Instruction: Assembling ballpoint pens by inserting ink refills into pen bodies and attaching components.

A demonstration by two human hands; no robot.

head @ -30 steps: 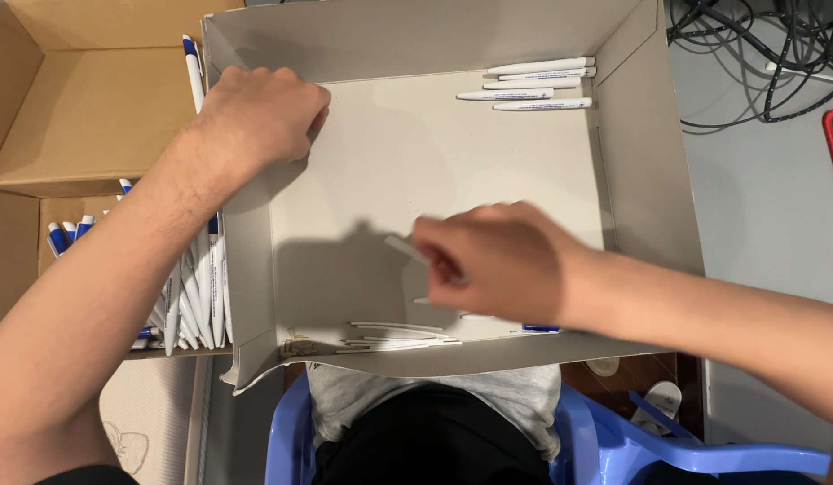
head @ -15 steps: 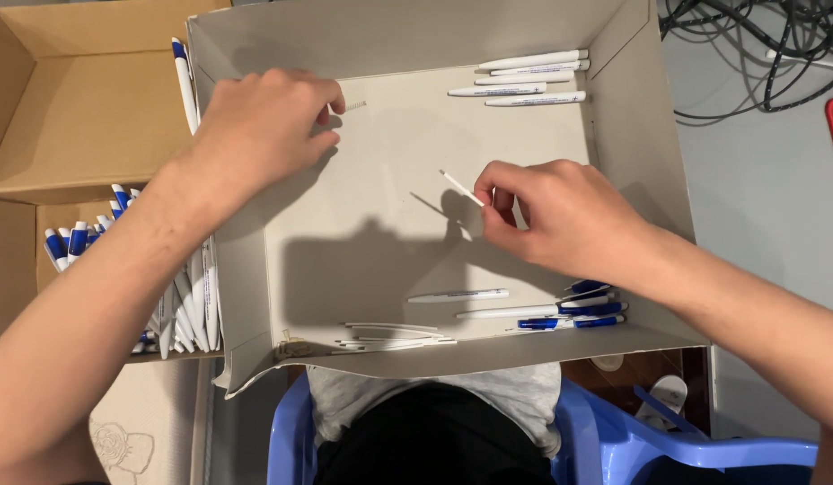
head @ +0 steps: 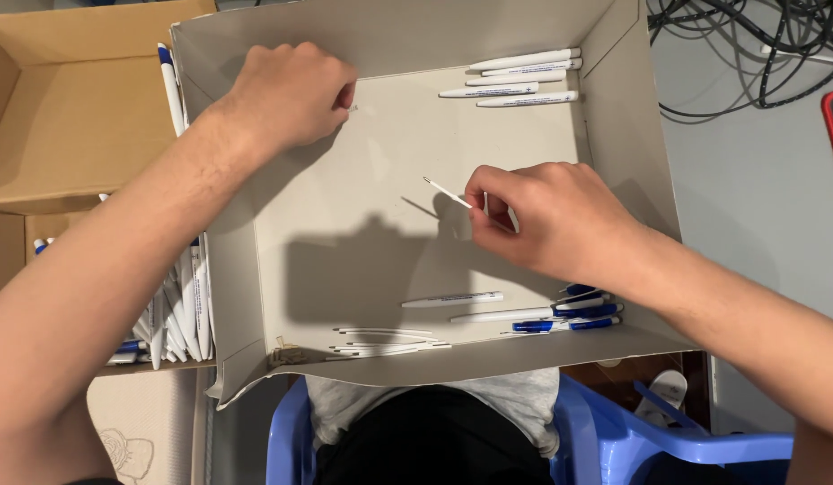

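Two hands are in view, the left hand and the right hand. One shallow white cardboard tray holds four white pens lined up in its far corner. One thin white refill is in the right hand. Two brown cardboard boxes sit at the left. One blue plastic chair is below.

A grey tabletop is seen at right, strewn with black cables. A blue plastic chair is seen below, a brown cardboard box at left.
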